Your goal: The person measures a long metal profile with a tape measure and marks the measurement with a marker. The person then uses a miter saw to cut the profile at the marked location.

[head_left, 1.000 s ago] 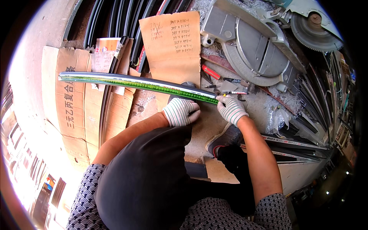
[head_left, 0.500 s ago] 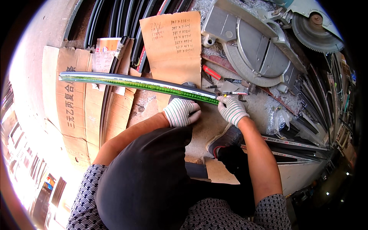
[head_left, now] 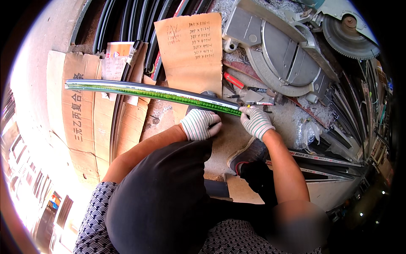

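Note:
A long silver and black profile strip [head_left: 127,84] with white printed film lies crosswise before me, bowed by the lens. Along its near edge runs a green tape measure blade [head_left: 169,97]. My right hand [head_left: 257,122], in a striped white glove, is closed on the right ends of the blade and strip. Just below the blade, my left hand [head_left: 201,124], gloved likewise, is curled with its knuckles up; what it holds, if anything, is hidden. The tape's case cannot be made out.
A mitre saw [head_left: 287,55] with a round toothed blade [head_left: 349,36] stands at far right. Markers [head_left: 258,103] and a red-handled tool [head_left: 234,80] lie near it. Cardboard with handwriting [head_left: 190,51] is beyond the strip. Dark profiles [head_left: 137,21] lie at far left.

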The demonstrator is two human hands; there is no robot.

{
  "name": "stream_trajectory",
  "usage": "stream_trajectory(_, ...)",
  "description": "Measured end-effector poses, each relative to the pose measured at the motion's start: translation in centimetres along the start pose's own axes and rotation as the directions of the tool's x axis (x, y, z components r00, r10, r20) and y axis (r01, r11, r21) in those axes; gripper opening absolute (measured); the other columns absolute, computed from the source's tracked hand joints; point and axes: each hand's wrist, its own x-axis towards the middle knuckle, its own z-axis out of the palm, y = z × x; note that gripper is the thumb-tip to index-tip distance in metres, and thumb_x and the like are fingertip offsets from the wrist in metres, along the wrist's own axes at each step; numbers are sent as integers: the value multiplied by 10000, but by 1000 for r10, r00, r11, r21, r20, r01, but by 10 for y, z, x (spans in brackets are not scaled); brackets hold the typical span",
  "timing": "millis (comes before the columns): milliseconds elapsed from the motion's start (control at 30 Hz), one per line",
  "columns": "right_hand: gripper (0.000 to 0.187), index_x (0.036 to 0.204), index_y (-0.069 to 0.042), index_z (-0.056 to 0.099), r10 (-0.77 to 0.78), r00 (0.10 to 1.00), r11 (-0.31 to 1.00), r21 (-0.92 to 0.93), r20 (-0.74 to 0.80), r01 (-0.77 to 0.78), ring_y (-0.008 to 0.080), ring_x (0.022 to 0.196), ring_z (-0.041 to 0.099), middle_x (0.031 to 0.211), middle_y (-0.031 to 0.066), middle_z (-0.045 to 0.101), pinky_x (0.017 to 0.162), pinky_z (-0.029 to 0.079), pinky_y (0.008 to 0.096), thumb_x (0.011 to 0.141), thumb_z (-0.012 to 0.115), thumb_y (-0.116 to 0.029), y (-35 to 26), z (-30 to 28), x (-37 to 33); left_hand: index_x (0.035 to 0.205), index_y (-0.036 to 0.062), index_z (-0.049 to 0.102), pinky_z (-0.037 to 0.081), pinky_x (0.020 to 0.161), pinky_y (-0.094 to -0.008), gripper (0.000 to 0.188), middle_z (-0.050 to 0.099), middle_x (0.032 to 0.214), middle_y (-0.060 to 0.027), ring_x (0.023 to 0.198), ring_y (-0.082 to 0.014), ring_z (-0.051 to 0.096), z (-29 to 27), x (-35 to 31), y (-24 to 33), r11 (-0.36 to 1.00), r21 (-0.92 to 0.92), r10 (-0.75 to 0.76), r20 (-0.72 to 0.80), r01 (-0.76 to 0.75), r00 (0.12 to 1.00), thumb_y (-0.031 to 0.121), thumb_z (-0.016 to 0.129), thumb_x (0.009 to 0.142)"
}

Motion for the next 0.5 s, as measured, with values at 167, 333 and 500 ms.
stream_trajectory(167,287,1138,-132,761,-7,1000,1000,-5,-30,7,402,949,689,1023,211,718,881,548,479,953,583,-259,1,2,0,858,46,732,513,708,-456,126,658,727,-140,739,-353,659,0,0,0,1000,0,0,-1,0,1000,163,693,880)
stream_trajectory(333,288,1141,-132,759,4,1000,1000,-8,-17,-4,404,960,689,1036,212,716,885,548,481,957,579,-262,1,2,1,847,43,733,512,713,-458,130,656,719,-141,738,-354,657,1,1,0,1000,1,-1,-1,1,1000,163,694,876)
stream_trajectory(500,287,1145,-107,753,10,1000,1000,8,-16,-10,403,959,689,1044,217,714,887,545,469,963,590,-257,-2,0,-1,848,43,732,511,710,-460,120,657,724,-140,743,-355,656,1,0,-1,1000,1,13,-17,-13,1000,156,698,872)
